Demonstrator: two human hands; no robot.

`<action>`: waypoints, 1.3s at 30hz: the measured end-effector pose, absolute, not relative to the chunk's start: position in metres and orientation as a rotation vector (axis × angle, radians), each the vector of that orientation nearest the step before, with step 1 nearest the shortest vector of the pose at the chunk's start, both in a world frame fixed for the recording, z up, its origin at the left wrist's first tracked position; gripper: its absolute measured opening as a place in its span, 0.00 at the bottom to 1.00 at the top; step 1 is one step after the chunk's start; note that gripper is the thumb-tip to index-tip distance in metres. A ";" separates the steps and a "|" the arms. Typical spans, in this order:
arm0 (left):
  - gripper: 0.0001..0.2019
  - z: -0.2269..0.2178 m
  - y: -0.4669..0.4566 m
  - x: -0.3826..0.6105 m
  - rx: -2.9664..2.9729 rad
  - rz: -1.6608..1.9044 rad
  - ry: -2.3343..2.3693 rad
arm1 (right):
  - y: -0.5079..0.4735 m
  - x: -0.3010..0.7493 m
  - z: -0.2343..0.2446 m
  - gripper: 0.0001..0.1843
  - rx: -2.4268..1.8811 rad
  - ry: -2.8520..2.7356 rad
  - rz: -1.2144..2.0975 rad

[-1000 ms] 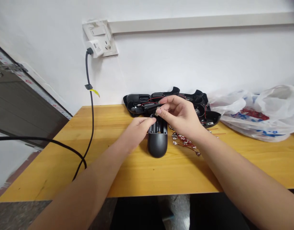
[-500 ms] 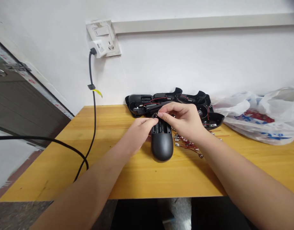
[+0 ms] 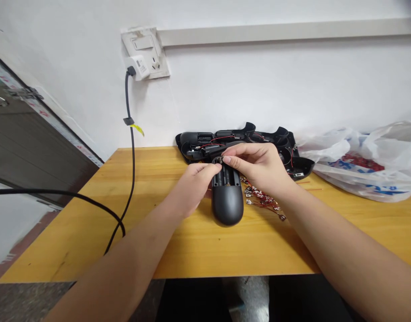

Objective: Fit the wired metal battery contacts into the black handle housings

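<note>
Black plastic housing [image 3: 227, 208] lay on the table [image 3: 205, 250], its battery compartment open. Since the earlier frame, the right hand [image 3: 257, 167] had dropped slightly, pinching a small metal contact [image 3: 219, 159] at the compartment's top end. The left hand [image 3: 195, 188] held the housing's upper end. Wired contacts [image 3: 261, 199] lay just right, with the table's front edge well below.

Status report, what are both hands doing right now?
Left hand steadying black plastic housing. Right hand pinching small metal contact at battery bay. Wired contacts beside, not blocking.
</note>
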State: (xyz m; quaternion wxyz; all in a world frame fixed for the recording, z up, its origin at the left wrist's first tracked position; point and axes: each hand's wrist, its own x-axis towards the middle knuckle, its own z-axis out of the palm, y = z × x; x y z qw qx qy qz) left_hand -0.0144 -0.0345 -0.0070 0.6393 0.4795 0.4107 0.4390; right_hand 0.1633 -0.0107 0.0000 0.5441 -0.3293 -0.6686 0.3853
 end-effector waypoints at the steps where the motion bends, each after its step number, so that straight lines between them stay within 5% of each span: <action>1: 0.13 -0.007 -0.034 -0.014 1.096 1.001 0.929 | -0.011 0.163 -0.001 0.08 -0.790 -1.580 0.906; 9: 0.14 -0.006 -0.034 -0.014 1.110 0.981 0.962 | -0.013 0.161 0.000 0.03 -0.735 -1.551 0.931; 29: 0.19 -0.005 -0.030 -0.019 1.346 0.891 1.130 | -0.009 0.173 0.010 0.20 -1.034 -1.259 1.557; 39: 0.21 0.000 -0.026 -0.021 1.207 0.891 1.087 | -0.003 0.183 0.006 0.15 -0.931 -1.343 1.790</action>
